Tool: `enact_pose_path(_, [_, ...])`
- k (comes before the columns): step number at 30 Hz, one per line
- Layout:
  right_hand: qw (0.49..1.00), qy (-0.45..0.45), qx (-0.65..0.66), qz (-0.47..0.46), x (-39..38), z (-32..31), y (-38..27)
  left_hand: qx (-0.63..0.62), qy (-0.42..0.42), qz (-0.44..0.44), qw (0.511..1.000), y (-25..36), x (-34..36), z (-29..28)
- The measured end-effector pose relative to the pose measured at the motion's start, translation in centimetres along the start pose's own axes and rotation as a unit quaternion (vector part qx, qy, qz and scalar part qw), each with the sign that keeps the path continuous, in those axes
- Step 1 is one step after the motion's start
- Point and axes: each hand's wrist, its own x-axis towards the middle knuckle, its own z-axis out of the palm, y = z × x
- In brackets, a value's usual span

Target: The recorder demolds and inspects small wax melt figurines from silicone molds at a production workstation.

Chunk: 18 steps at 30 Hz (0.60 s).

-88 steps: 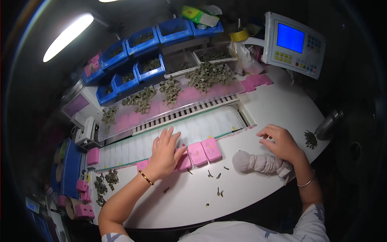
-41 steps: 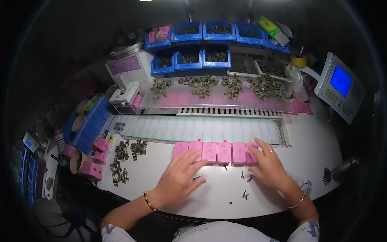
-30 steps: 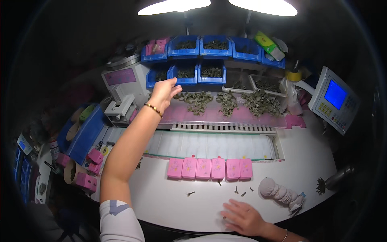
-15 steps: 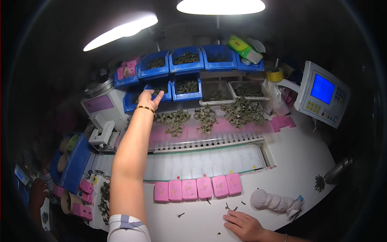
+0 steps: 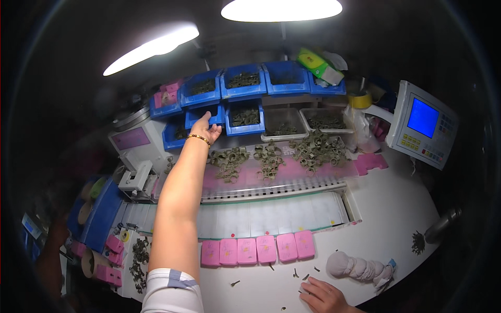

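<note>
With the left hand [image 5: 204, 125] stretched up into the lower blue bin [image 5: 206, 117] of greenish ring parts, fingers dipped out of sight so I cannot tell their spread, I'd pinch lightly and lift straight, the right hand [image 5: 323, 296] flat and open-fingered on the white table [image 5: 396, 208].

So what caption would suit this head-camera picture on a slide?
Left hand reaches into a blue bin; right hand rests on the white table.
</note>
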Motion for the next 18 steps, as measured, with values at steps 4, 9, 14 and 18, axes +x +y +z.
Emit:
enact_pose_path(4, [1.0,0.001,0.015,0.004,0.1,0.4,-0.2,-0.02,-0.031,0.003,0.999,0.1,2.8,-1.7])
enact_pose_path(9, [1.0,-0.008,-0.005,0.005,-0.2,0.3,-0.5,-0.095,-0.079,0.03,0.992,-0.9,3.3,-0.5])
enact_pose_path(14, [0.999,-0.005,0.013,-0.037,0.0,0.9,-0.5,-0.08,-0.082,0.039,0.993,-1.1,3.3,-1.2])
enact_pose_path(18, [0.999,-0.006,0.008,-0.046,0.3,0.8,-0.5,-0.047,-0.09,0.046,0.994,-1.4,1.2,-2.0])
